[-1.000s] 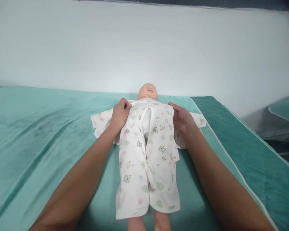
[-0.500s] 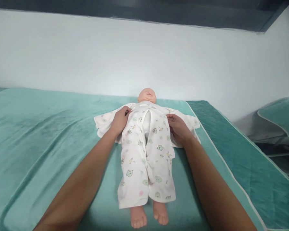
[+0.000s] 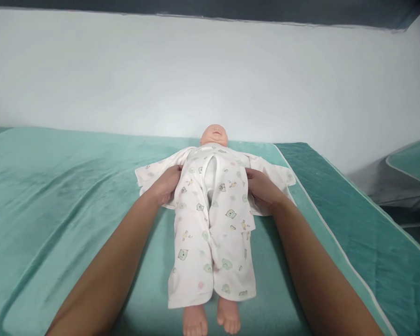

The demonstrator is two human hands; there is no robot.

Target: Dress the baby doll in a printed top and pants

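Note:
A baby doll (image 3: 214, 134) lies on its back in the middle of the bed, head by the wall and bare feet toward me. It wears white split-crotch baby trousers (image 3: 230, 200) printed with small green animals, over a white top (image 3: 268, 170) whose sleeves spread out to both sides. At the left side of the waist, my left hand (image 3: 167, 184) is closed at the trousers' edge, fingertips partly hidden behind the cloth. My right hand (image 3: 262, 187) grips the opposite edge, its fingers tucked behind the fabric.
A teal bed cover (image 3: 70, 200) with wrinkles lies under the doll. On the right is a darker green cover (image 3: 353, 219) with a pale edging. Behind rises a white wall (image 3: 196, 70). A green padded seat (image 3: 415, 161) shows at the far right.
My left hand has slid down and slightly outward along the trousers' side, its fingers now further behind the cloth. My right hand stays at the other side. The view has shifted slightly.

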